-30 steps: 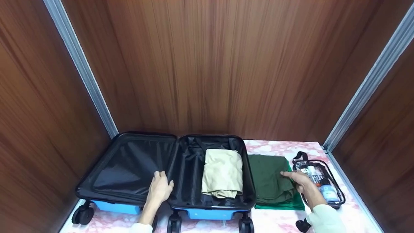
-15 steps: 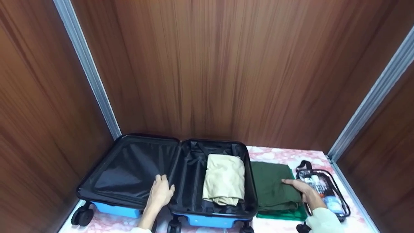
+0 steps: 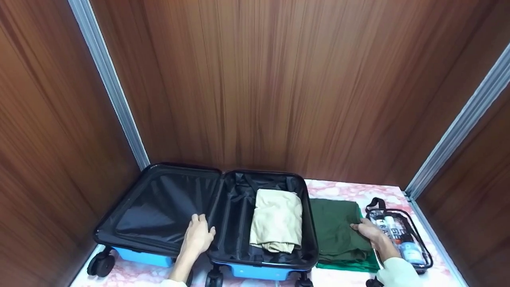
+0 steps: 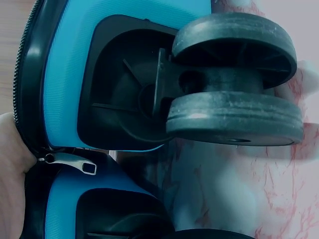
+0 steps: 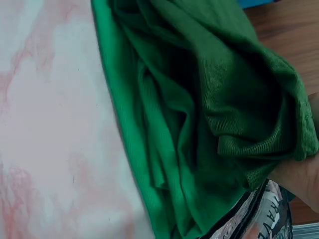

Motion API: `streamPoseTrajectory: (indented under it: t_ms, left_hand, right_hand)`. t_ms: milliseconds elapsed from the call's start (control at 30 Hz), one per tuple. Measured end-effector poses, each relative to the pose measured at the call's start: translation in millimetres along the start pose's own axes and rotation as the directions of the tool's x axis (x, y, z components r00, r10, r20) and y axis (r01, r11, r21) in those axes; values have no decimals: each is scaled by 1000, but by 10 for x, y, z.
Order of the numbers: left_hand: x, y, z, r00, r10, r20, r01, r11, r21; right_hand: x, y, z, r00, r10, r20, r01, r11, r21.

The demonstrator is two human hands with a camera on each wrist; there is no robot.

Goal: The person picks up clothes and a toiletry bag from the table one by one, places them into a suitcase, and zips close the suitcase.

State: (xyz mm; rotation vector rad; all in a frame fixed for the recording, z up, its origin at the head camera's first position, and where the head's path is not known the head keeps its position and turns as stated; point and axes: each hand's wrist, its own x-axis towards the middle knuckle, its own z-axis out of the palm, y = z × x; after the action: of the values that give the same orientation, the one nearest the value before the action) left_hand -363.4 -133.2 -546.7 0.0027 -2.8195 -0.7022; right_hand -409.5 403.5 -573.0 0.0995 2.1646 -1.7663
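A blue hard-shell suitcase (image 3: 261,272) lies spread open, black-lined, with a folded beige garment (image 3: 276,221) in its right half. My left hand (image 3: 198,236) rests over the inner edge of the left half, fingers relaxed. In the left wrist view part of that hand (image 4: 11,179) shows beside the zipper pull (image 4: 75,163). To the right of the suitcase is a folded dark green garment (image 3: 336,227), on top of a brighter green one (image 3: 364,266). My right hand (image 3: 372,233) grips the dark garment's right edge, thumb on top and fingers hidden beneath; its cloth bunches up (image 5: 249,104) in the right wrist view.
A clear toiletry bag (image 3: 418,239) with black trim and several bottles lies just right of the green clothes, partly behind my right forearm. Brown wood-look panels (image 3: 259,87) enclose the pink marbled surface (image 3: 338,185). Black wheels (image 3: 101,263) stick out from the suitcase's near side.
The right hand's thumb has drawn in toward the garment's right edge, and the hand now grips it. The left hand stays on the suitcase. The head view has tilted slightly.
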Motion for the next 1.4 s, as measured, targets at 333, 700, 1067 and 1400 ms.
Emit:
streamPoseTrajectory:
  t_ms: [333, 700, 1067, 1400]
  left_hand:
    - [-10, 7, 3, 1000, 20, -24, -20, 1000, 11]
    - [-1, 10, 23, 999, 10, -43, -10, 1000, 3]
    - [-20, 8, 14, 999, 23, -30, -23, 1000, -5]
    - [-15, -9, 18, 1000, 22, -17, -22, 1000, -2]
  right_hand:
    - [-64, -172, 35, 998, -62, -4, 62, 981, 186]
    - [-77, -391, 85, 996, -91, 24, 85, 979, 187]
    - [-110, -242, 70, 988, -19, -152, -7, 985, -171]
    - [-113, -235, 91, 982, 25, -185, -95, 919, -383]
